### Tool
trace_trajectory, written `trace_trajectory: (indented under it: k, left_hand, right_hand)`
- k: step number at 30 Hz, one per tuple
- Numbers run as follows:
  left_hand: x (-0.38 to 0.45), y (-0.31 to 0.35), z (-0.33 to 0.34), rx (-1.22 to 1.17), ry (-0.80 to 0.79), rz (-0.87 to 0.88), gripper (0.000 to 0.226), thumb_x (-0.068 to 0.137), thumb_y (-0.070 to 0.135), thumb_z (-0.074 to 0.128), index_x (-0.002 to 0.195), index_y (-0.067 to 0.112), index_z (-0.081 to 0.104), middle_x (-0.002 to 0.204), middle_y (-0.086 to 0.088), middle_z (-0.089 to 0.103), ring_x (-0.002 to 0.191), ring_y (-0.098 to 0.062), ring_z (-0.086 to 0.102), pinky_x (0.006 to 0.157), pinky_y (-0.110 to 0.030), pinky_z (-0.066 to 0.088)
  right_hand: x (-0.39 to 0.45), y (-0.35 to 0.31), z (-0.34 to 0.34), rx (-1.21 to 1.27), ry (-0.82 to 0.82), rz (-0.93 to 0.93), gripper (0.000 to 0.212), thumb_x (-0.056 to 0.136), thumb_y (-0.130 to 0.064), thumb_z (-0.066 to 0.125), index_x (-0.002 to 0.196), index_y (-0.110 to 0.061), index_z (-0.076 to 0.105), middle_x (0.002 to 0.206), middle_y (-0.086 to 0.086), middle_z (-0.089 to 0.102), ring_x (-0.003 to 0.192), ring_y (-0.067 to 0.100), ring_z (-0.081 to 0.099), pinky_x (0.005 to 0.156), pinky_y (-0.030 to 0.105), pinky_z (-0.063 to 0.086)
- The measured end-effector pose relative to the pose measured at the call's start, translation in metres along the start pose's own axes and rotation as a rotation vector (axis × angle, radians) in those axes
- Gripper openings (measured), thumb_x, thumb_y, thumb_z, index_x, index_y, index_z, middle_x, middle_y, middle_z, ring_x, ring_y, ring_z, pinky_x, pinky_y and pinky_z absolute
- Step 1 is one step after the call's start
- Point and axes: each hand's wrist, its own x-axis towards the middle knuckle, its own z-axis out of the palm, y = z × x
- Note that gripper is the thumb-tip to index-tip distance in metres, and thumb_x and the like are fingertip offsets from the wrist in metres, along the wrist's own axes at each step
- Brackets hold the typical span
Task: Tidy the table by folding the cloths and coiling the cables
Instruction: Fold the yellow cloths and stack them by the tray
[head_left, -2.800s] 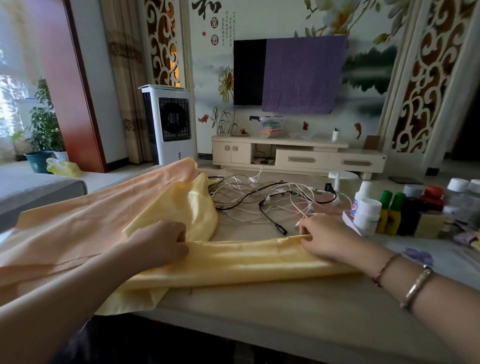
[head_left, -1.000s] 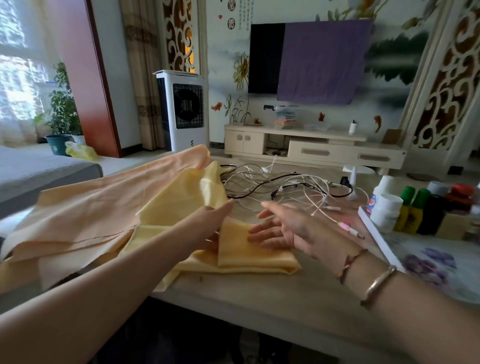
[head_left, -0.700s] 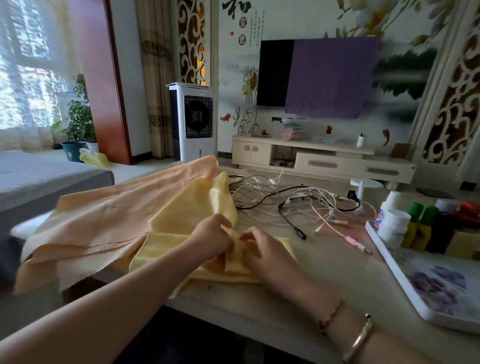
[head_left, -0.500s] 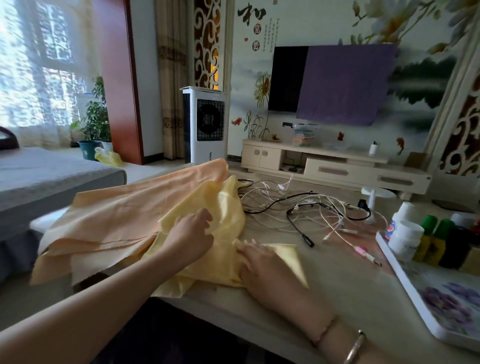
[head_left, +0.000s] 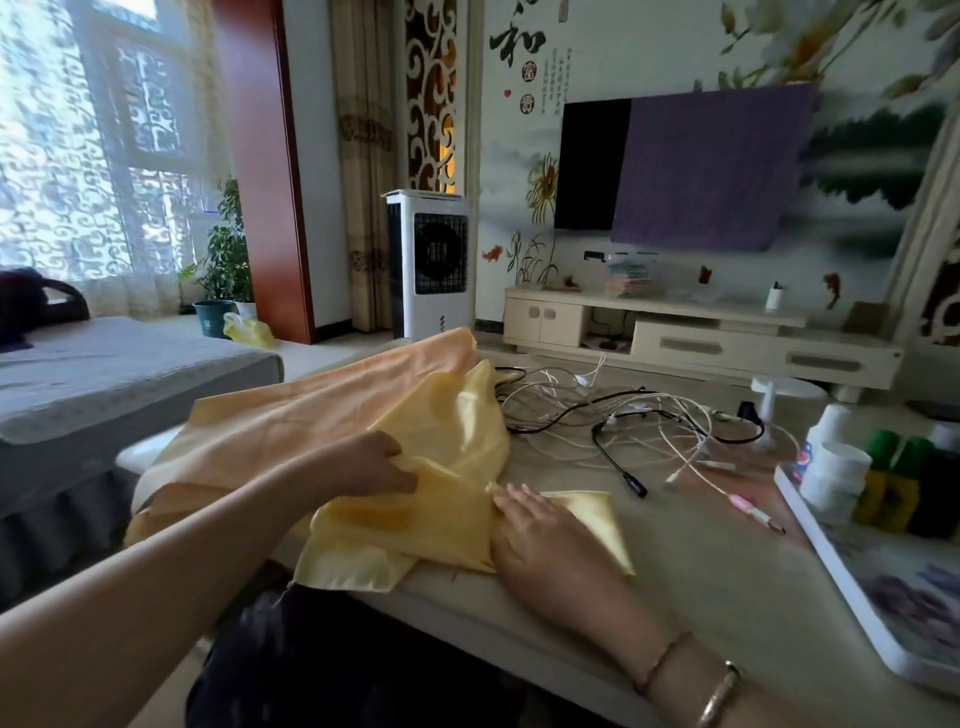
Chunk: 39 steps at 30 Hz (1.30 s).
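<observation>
A yellow cloth (head_left: 415, 525) lies partly folded at the near edge of the table (head_left: 727, 587). My left hand (head_left: 371, 462) grips a bunched fold of it near its middle. My right hand (head_left: 540, 530) lies flat, fingers straight, pressing the cloth's right part down. A larger peach cloth (head_left: 291, 431) lies crumpled under and to the left of the yellow one, hanging over the table's left edge. A tangle of white and black cables (head_left: 623, 426) is spread on the table behind the cloths.
A white tray (head_left: 852, 582) with a flower print sits at the right and holds white jars (head_left: 836, 467) and green-capped bottles (head_left: 893, 478). A grey sofa (head_left: 104, 374) stands left of the table. A TV stand and an air cooler are further back.
The long yellow strip has been folded over into a shorter bundle. My left hand moved onto its middle and took hold of it. My right hand went flat on the right part.
</observation>
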Motion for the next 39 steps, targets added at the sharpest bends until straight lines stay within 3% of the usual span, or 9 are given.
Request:
trace_trajectory:
  k: [5, 9, 12, 14, 19, 23, 28, 33, 39]
  left_hand:
    - [-0.009, 0.033, -0.015, -0.488, -0.071, -0.049, 0.034, 0.082, 0.027, 0.072, 0.111, 0.014, 0.059, 0.103, -0.005, 0.059, 0.087, -0.019, 0.059, 0.08, -0.031, 0.049]
    - [-0.02, 0.057, -0.011, -0.974, -0.214, -0.1, 0.018, 0.08, 0.012, 0.073, 0.09, 0.009, 0.059, 0.071, -0.008, 0.063, 0.048, -0.013, 0.063, 0.046, -0.024, 0.053]
    - [-0.023, 0.07, 0.001, -1.024, -0.24, -0.072, 0.014, 0.082, 0.009, 0.071, 0.088, 0.008, 0.057, 0.071, -0.01, 0.062, 0.049, -0.014, 0.062, 0.043, -0.024, 0.052]
    - [-0.022, 0.079, 0.009, -1.018, -0.265, -0.051, 0.016, 0.082, 0.009, 0.071, 0.09, 0.006, 0.058, 0.068, -0.011, 0.065, 0.049, -0.016, 0.065, 0.044, -0.026, 0.053]
    - [-0.027, 0.094, 0.032, -1.008, -0.381, 0.082, 0.017, 0.088, 0.018, 0.066, 0.097, 0.005, 0.061, 0.081, -0.013, 0.066, 0.06, -0.023, 0.069, 0.052, -0.032, 0.058]
    - [-0.025, 0.102, 0.05, -0.907, -0.217, 0.2, 0.017, 0.095, 0.028, 0.057, 0.099, 0.011, 0.056, 0.086, -0.012, 0.071, 0.069, -0.022, 0.07, 0.06, -0.03, 0.058]
    - [-0.02, 0.091, 0.079, -0.249, 0.288, 0.622, 0.021, 0.097, 0.023, 0.047, 0.109, 0.017, 0.063, 0.104, 0.0, 0.068, 0.098, -0.019, 0.062, 0.083, -0.029, 0.047]
    - [-0.016, 0.084, 0.097, 0.098, 0.181, 0.691, 0.053, 0.1, 0.049, 0.031, 0.148, 0.027, 0.033, 0.156, 0.005, 0.028, 0.147, -0.019, 0.016, 0.119, -0.034, 0.015]
    - [-0.014, 0.075, 0.107, 0.277, 0.028, 0.693, 0.066, 0.094, 0.065, 0.018, 0.152, 0.039, 0.002, 0.16, 0.014, -0.003, 0.148, -0.013, -0.009, 0.12, -0.037, -0.002]
  right_hand:
    - [-0.005, -0.001, -0.004, -0.001, 0.032, -0.028, 0.056, 0.099, -0.038, 0.033, 0.151, -0.022, 0.024, 0.16, 0.003, 0.02, 0.148, 0.012, 0.013, 0.12, 0.027, 0.009]
    - [-0.006, -0.004, -0.01, 0.195, 0.104, -0.029, 0.046, 0.098, -0.027, 0.04, 0.144, -0.022, 0.038, 0.157, 0.002, 0.028, 0.146, 0.013, 0.02, 0.117, 0.024, 0.012]
    - [-0.008, 0.005, -0.019, 0.547, 0.48, 0.117, 0.027, 0.094, -0.017, 0.045, 0.116, -0.015, 0.062, 0.119, 0.003, 0.064, 0.113, 0.016, 0.056, 0.095, 0.024, 0.04]
    - [-0.013, 0.014, -0.03, 0.727, 0.655, 0.225, 0.02, 0.096, -0.02, 0.045, 0.096, -0.018, 0.064, 0.086, -0.001, 0.069, 0.079, 0.011, 0.06, 0.072, 0.028, 0.043]
    - [-0.016, 0.039, -0.055, 0.817, 0.387, 0.43, 0.039, 0.092, -0.061, 0.038, 0.098, -0.026, 0.053, 0.065, -0.001, 0.07, 0.065, 0.008, 0.057, 0.063, 0.029, 0.039]
    - [-0.021, 0.046, -0.055, 0.684, 0.297, 0.465, 0.046, 0.084, -0.052, 0.063, 0.113, -0.019, 0.049, 0.101, 0.0, 0.064, 0.091, 0.016, 0.062, 0.076, 0.03, 0.048]
    - [-0.029, 0.046, -0.049, 0.526, 0.28, 0.449, 0.037, 0.086, -0.018, 0.063, 0.119, -0.015, 0.045, 0.104, 0.012, 0.067, 0.095, 0.029, 0.062, 0.079, 0.033, 0.048]
    - [-0.032, 0.042, -0.044, 0.494, 0.253, 0.458, 0.041, 0.085, -0.022, 0.063, 0.12, -0.019, 0.041, 0.106, 0.01, 0.066, 0.099, 0.031, 0.061, 0.084, 0.036, 0.047]
    - [-0.04, 0.048, -0.047, 0.206, 0.229, 0.505, 0.049, 0.082, -0.036, 0.064, 0.122, -0.022, 0.038, 0.105, -0.002, 0.058, 0.107, 0.024, 0.056, 0.092, 0.035, 0.042]
